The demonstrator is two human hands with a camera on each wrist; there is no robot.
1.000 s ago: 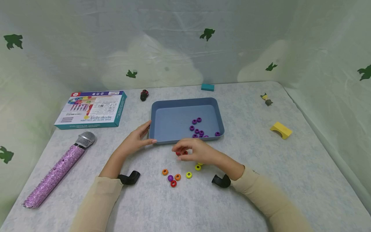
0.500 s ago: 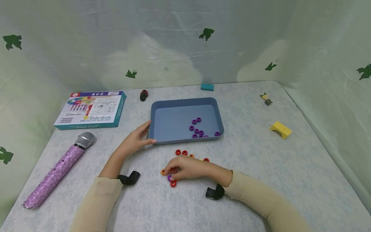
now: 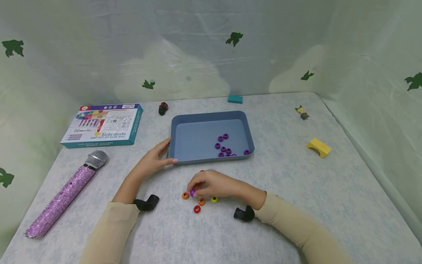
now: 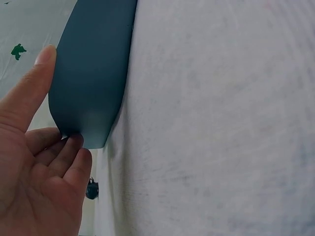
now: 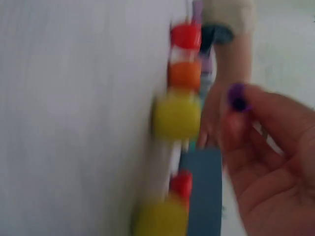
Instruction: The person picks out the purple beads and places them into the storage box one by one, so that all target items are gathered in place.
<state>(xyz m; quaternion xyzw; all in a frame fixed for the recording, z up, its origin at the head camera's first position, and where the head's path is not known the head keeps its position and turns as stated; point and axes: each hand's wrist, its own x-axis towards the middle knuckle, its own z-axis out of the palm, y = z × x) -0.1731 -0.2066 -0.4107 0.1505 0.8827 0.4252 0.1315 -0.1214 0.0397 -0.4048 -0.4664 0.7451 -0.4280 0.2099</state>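
Observation:
Between thumb and fingertips my right hand [image 3: 214, 184] pinches a purple bead [image 5: 237, 97], raised off the table in the right wrist view. Loose beads lie around this hand: an orange bead [image 3: 185, 195], another orange one, a red bead [image 3: 197, 209] and a yellow bead [image 3: 215, 199]. Part of a red bead shows behind the knuckles; others may be hidden there. My left hand [image 3: 152, 161] holds the near left corner of a blue tray [image 3: 194, 116], thumb at the front and fingers along the side [image 4: 83, 98]. Several purple beads [image 3: 223, 149] lie inside the tray's right half.
A flat printed box [image 3: 102, 126] and a pink glittery microphone [image 3: 66, 196] lie at the left. Behind the tray are a small dark object [image 3: 163, 108] and a teal block [image 3: 235, 99]. A yellow arch block [image 3: 318, 147] and a small figure [image 3: 302, 112] lie at the right.
My right hand has moved from the red beads near the tray toward the front beads, picked up the purple bead and lifted it slightly. My left hand stays at the tray corner.

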